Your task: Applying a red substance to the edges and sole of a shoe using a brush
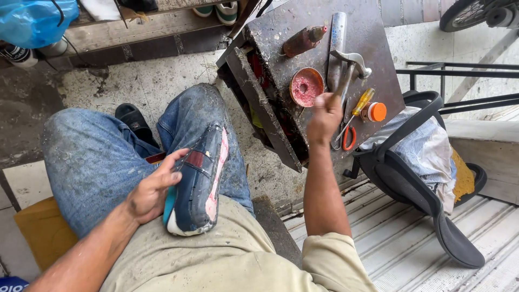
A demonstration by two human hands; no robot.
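Observation:
My left hand (153, 189) presses a dark blue shoe (198, 184) sole-up against my right knee; the sole has a pink-white worn strip along one edge. My right hand (323, 116) is closed around the wooden handle of a metal hammer (351, 65), held over a dark, stained wooden work box (373, 38). On the box lie a round tin of red glue (306, 86), a brown bottle (303, 40), a metal bar (336, 38), a yellow-handled screwdriver (361, 103), an orange cap (376, 112) and orange-handled scissors (348, 138).
A black chair (427, 189) draped with striped cloth stands right of the box. A black sandal (132, 121) lies on the concrete floor past my knees. A blue plastic bag (35, 21) sits at the top left; metal railings (459, 73) and a wheel (470, 13) at the top right.

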